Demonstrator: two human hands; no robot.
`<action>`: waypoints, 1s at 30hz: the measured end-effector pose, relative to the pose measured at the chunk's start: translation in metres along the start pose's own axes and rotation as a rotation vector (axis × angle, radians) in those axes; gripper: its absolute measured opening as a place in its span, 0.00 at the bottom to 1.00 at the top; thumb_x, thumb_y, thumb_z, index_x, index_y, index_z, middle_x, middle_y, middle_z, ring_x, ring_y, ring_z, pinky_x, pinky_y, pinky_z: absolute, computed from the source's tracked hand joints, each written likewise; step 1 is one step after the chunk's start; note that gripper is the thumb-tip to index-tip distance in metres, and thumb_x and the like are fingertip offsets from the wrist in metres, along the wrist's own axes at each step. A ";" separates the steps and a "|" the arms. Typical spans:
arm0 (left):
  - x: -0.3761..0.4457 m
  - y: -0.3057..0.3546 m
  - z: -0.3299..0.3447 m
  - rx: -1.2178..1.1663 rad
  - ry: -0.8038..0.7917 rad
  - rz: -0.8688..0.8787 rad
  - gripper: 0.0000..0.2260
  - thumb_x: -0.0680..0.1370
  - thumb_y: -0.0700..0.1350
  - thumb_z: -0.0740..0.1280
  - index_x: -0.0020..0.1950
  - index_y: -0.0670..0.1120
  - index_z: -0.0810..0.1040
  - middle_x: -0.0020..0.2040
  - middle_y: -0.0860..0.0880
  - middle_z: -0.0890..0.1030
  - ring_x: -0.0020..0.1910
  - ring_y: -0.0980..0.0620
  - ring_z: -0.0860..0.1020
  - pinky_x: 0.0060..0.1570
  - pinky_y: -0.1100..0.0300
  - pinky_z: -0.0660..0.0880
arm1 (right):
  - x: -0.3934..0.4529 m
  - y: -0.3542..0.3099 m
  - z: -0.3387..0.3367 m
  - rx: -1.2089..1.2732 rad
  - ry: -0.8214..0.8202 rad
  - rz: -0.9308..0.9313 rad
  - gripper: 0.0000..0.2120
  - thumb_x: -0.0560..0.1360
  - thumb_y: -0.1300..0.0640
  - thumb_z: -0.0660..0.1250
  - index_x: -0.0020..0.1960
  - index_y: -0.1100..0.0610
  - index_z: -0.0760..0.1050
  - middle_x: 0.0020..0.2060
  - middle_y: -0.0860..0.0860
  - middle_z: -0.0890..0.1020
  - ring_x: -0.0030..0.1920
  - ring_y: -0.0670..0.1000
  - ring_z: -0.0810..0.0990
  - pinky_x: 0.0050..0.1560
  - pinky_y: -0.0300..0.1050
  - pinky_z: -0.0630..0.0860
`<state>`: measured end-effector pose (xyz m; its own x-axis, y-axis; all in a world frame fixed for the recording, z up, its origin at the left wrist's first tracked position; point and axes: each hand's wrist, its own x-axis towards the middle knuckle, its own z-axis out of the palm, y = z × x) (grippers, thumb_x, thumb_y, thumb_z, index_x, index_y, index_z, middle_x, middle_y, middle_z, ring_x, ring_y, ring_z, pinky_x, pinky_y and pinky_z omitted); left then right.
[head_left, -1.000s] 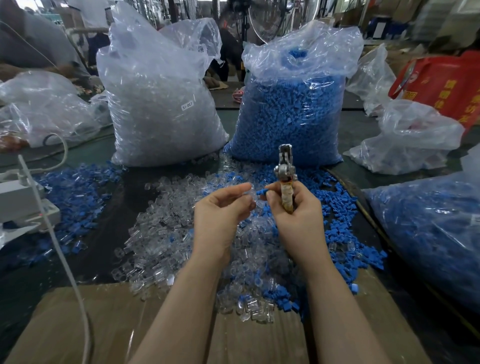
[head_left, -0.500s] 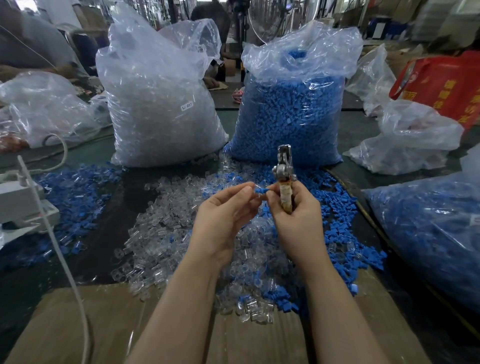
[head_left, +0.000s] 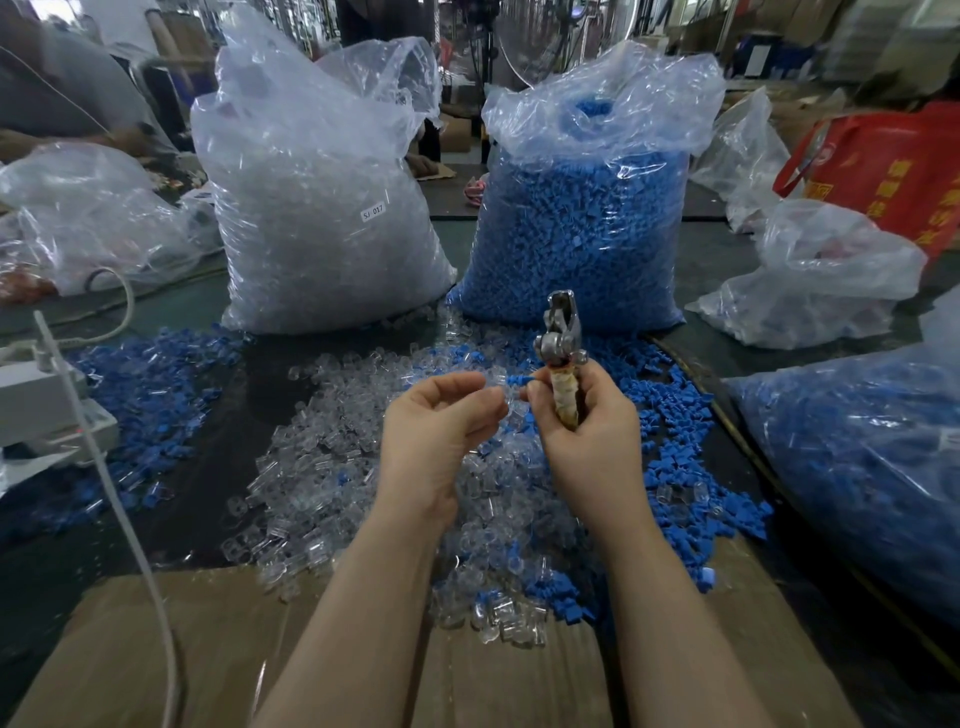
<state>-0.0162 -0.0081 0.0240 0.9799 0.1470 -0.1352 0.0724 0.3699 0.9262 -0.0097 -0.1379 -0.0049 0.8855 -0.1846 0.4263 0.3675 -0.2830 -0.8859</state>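
A busy workshop blurs behind the dark worktop (head_left: 218, 395), which carries loose plastic parts and stuffed bags. My left grip (head_left: 441, 431) and right grip (head_left: 587, 431) are raised above it, fingertips almost meeting. The left grip has its fingers curled, with thumb and fingertips pinching a clear piece (head_left: 496, 383) on the side facing the right grip. The right grip is wrapped round the pliers (head_left: 563, 358); the taped handle runs up through my palm and the metal head stands upright above my fingers. That same grip's thumb and forefinger pinch a blue piece (head_left: 519, 382), which juts toward the left grip and touches, or very nearly touches, the clear piece. I cannot tell whether it is seated inside. Under both grips spreads a clear heap (head_left: 322, 457), and a blue scatter (head_left: 675, 415) lies under and outward of the right grip. Beyond the left grip stands a clear bag (head_left: 322, 218), and just beside that, beyond the right grip, a blue bag (head_left: 576, 218). Well out past the right grip lies a sack (head_left: 857, 467) of blue parts, with a red bag (head_left: 893, 161) farther back. Nearer me than both grips, beneath my forearms, lies cardboard (head_left: 156, 649), and a white cable (head_left: 119, 499) crosses well outward of the left grip
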 end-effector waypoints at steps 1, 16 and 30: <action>-0.001 0.000 0.001 0.025 -0.002 0.024 0.07 0.71 0.33 0.74 0.46 0.41 0.81 0.37 0.46 0.84 0.36 0.52 0.83 0.41 0.62 0.81 | 0.000 0.000 0.000 -0.018 0.005 -0.007 0.12 0.73 0.45 0.66 0.45 0.54 0.74 0.38 0.51 0.82 0.40 0.54 0.81 0.42 0.55 0.78; -0.005 -0.010 0.012 0.453 0.097 0.408 0.07 0.70 0.40 0.78 0.38 0.51 0.83 0.35 0.56 0.84 0.36 0.59 0.82 0.37 0.67 0.77 | -0.001 0.001 -0.001 -0.172 -0.005 -0.030 0.10 0.77 0.48 0.67 0.39 0.45 0.68 0.33 0.35 0.77 0.30 0.40 0.72 0.30 0.38 0.62; 0.001 -0.013 0.007 0.563 0.105 0.496 0.06 0.73 0.42 0.75 0.39 0.51 0.81 0.35 0.59 0.83 0.34 0.63 0.79 0.35 0.72 0.74 | 0.002 -0.002 -0.007 -0.033 -0.147 0.057 0.02 0.77 0.58 0.68 0.45 0.55 0.77 0.34 0.53 0.79 0.36 0.56 0.75 0.36 0.53 0.73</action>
<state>-0.0151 -0.0194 0.0141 0.9014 0.2711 0.3376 -0.2607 -0.2826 0.9231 -0.0108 -0.1439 -0.0011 0.9377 -0.0621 0.3418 0.3079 -0.3069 -0.9006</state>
